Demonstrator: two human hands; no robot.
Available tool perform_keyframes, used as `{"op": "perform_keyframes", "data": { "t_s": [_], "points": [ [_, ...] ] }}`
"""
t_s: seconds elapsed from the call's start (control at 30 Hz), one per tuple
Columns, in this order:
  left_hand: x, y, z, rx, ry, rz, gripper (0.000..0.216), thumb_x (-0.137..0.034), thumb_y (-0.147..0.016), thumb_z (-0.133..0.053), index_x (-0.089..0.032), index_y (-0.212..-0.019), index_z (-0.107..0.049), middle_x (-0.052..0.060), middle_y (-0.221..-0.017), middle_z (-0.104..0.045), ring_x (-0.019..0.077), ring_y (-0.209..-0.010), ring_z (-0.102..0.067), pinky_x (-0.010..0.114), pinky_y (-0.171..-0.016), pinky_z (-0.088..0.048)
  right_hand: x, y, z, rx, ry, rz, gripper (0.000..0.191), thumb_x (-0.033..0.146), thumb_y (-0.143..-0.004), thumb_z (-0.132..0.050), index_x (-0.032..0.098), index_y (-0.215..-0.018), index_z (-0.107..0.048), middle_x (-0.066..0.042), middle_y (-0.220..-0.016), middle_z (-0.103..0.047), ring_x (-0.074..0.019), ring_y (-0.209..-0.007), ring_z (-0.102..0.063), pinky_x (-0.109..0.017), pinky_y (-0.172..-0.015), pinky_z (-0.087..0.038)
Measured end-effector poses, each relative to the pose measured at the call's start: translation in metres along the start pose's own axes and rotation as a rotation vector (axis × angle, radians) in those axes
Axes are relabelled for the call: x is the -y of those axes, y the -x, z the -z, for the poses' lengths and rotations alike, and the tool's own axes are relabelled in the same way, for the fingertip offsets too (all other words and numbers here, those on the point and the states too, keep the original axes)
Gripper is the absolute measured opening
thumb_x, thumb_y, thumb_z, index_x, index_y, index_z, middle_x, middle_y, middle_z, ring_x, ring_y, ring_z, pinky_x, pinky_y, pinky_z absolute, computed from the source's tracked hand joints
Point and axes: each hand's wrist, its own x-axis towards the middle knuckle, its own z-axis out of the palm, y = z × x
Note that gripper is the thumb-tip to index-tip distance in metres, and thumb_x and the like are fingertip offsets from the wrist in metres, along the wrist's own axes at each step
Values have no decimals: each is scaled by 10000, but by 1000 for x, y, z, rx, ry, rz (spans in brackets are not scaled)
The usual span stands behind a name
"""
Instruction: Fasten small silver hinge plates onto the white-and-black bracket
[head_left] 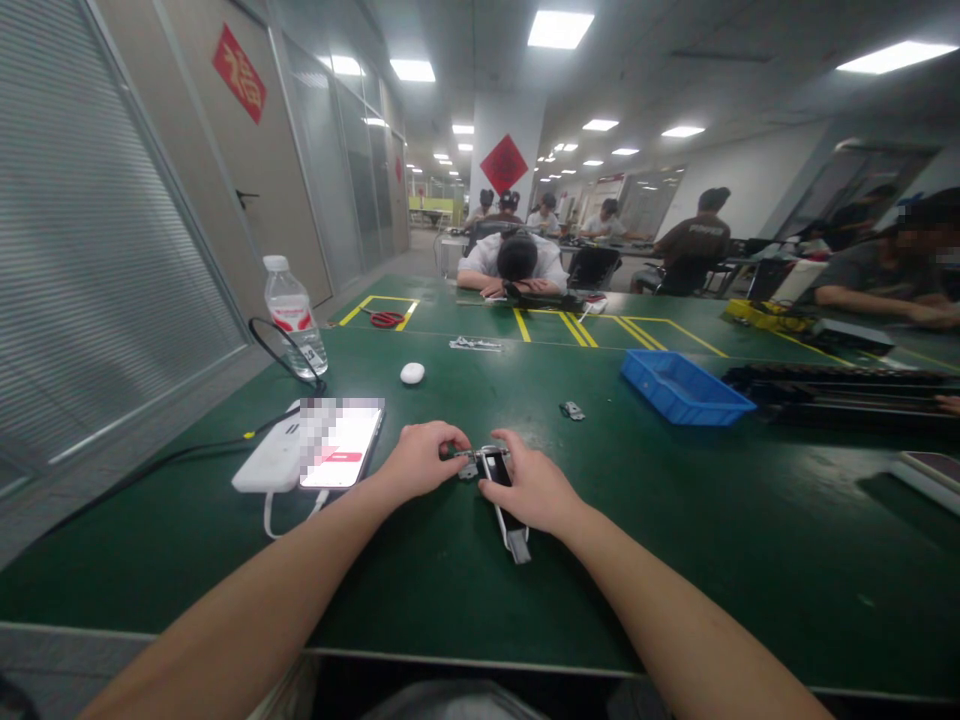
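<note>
While the R hand grips a blk, white-edged device, the L hand pinches a small thin part at its far end; exact shape unclear. Device is on or just above the green table, btwn phone on L & blue tray on R; small metal pc. lies beyond R hand.

"What's that long, narrow black piece with white edging?"

"It slants over the green tabletop, near end swung right, a flat grey tab jutting from that end."

"And the small, irregular, grey metal-looking part?"

"Just left of the far end, partly hidden. Whether they touch, I can't tell."
</note>
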Motion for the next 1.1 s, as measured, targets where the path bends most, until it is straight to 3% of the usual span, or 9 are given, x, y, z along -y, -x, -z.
{"op": "perform_keyframes", "data": {
  "t_s": [0.33,1.1],
  "points": [
    [-6,2,6,49,-70,-42,144,-273,-789,-600,-215,-841,-722,30,-913,-674,189,-866,-591,288,-782,-412,0,0,0,1,-4,-3,650,370,-747,-588,164,-1330,-389,-58,-822,-646,-182,-682,-581,-253,-595,-333],
    [-4,1,4,30,-31,-36,157,-261,-783,-585,-200,-855,-712,25,-862,-653,158,-775,-569,246,-696,-412,-2,-1,-1,-1,7,2,649,374,-759,-599,176,-1337,-379,-47,-811,-644,-177,-685,-585,-249,-598,-339]
  ]
}}
